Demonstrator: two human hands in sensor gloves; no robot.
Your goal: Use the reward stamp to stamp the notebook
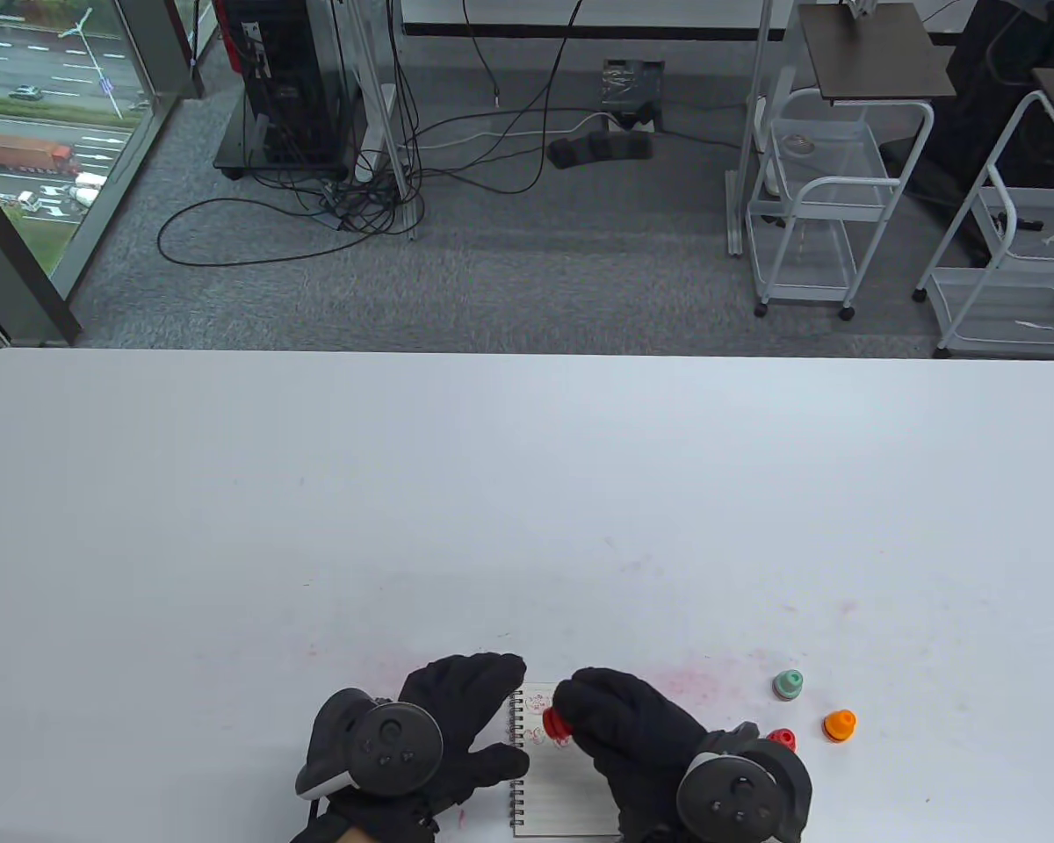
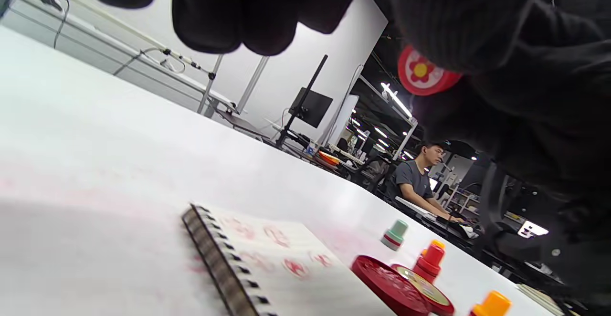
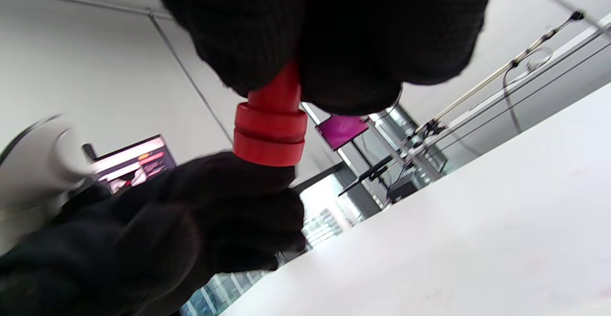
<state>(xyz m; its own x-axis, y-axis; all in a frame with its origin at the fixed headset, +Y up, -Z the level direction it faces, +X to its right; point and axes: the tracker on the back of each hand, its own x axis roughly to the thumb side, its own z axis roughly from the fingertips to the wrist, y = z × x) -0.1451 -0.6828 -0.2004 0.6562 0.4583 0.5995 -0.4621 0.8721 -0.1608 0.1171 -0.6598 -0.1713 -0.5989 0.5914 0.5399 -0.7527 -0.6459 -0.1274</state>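
Several red prints already on notebook (image 1: 555, 790); right hand (image 1: 632, 733) pinches red stamp (image 1: 555, 724) above page, left hand (image 1: 457, 729) flat at 9 o'clock. Press pending.

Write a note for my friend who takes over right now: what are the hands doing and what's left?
Right hand: pinches the red stamp, held in the air above the notebook, face down.
Left hand: fingers straight, lying at the notebook's spiral edge; whether it presses the page is hard to tell.
Notebook: open at the near table edge, with several red prints on the page already.
Spare stamps: green, orange and red stand to the right, beside a red ink pad.
Left: press the stamp down on a bare spot, lift, set it back.
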